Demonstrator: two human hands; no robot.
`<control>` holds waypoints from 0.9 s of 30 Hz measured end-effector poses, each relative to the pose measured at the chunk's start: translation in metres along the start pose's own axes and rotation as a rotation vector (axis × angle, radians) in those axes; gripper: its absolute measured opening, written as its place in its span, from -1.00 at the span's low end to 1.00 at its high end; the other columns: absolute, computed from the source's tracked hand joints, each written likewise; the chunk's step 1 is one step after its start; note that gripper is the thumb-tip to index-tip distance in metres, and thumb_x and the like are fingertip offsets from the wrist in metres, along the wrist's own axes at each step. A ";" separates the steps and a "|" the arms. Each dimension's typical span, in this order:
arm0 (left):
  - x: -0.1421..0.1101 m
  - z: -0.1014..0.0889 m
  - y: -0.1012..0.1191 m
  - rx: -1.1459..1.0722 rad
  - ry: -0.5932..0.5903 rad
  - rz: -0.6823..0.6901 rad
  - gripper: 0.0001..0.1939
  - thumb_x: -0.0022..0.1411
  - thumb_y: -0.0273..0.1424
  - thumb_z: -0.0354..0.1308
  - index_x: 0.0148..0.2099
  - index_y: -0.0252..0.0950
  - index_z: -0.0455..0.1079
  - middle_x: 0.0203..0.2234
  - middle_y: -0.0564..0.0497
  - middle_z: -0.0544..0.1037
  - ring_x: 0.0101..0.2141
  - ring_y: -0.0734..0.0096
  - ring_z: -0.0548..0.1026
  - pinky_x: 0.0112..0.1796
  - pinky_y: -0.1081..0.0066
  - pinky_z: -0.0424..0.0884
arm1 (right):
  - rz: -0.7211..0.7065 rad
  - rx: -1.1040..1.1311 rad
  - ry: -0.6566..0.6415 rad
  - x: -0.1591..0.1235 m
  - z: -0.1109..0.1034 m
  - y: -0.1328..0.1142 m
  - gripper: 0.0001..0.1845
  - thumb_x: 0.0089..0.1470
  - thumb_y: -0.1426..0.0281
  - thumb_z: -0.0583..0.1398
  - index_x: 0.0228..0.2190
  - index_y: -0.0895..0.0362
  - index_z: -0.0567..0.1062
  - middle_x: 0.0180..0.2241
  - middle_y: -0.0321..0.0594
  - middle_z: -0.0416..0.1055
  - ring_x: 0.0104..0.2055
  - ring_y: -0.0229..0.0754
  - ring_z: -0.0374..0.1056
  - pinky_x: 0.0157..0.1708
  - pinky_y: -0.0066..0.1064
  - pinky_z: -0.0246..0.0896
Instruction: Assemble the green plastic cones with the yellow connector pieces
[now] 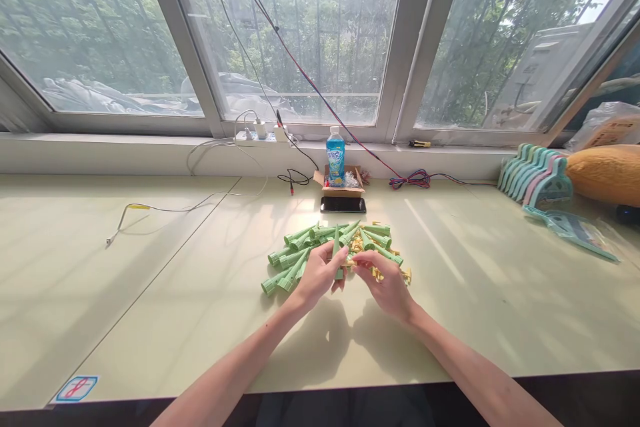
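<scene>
My left hand [317, 275] is closed around a green plastic cone [337, 239], which stands nearly upright with its narrow tip up. Close beside it, my right hand [389, 285] pinches a small yellow piece [350, 263] against the cone's side; the fingertips partly hide that piece. Behind and to the left of my hands lies a heap of similar green cones [293, 257]. Several small yellow plastic pieces [357, 244] are scattered among the cones on the right, partly covered by my right hand.
A black phone [343, 205] lies behind the heap, before a small cardboard box [356, 191] and a blue-labelled bottle [335, 159]. Cables [411, 179] run along the windowsill side. Pastel plastic hangers [537, 177] stand at the right. A thin cable [165, 208] crosses the table [200, 313] on the left.
</scene>
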State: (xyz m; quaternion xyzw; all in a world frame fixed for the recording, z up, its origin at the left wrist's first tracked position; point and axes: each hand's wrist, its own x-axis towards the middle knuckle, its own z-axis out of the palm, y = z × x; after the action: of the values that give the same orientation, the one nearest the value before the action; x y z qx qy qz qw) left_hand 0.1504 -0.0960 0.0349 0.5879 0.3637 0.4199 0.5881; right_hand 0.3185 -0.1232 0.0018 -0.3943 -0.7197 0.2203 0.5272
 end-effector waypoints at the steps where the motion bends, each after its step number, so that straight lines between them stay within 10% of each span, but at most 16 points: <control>1: 0.000 0.000 0.000 0.002 0.000 0.002 -0.59 0.28 -0.06 0.14 -0.39 -0.30 0.22 -0.60 0.14 0.34 -0.73 0.58 0.33 -0.75 0.56 0.15 | 0.002 0.003 -0.001 0.000 0.000 0.000 -0.89 0.26 0.40 0.18 -0.18 0.08 0.50 -0.29 -0.22 0.52 -0.33 -0.19 0.41 -0.30 -0.34 0.37; 27: -0.001 0.001 -0.005 0.029 -0.011 0.041 -0.58 0.30 -0.07 0.12 -0.41 -0.30 0.23 -0.61 0.13 0.35 -0.71 0.55 0.37 -0.75 0.55 0.21 | 0.010 -0.003 -0.023 0.001 0.001 -0.002 -0.86 0.29 0.34 0.13 -0.23 0.10 0.49 -0.37 -0.21 0.47 -0.40 -0.19 0.38 -0.39 -0.35 0.33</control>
State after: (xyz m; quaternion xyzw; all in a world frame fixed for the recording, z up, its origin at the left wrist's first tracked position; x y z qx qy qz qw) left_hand 0.1509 -0.0969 0.0301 0.6057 0.3545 0.4234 0.5729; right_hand 0.3168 -0.1239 0.0038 -0.3961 -0.7241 0.2265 0.5171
